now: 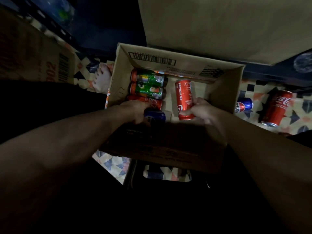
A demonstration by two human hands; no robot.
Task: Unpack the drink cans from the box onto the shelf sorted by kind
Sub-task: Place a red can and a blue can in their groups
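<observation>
R hand point(203, 110) grips red can point(184, 98) near its base, inside box point(224, 92), prob. for lift-out. L hand point(135, 111) curls on blue can point(155, 116); green cans point(148, 85) lie just beyond its fingertips.

I see the open cardboard box point(224, 92) holding two green cans point(148, 86), a red can point(152, 103), a blue can point(154, 116) on their sides, plus a lifted red cola can point(184, 98).
</observation>
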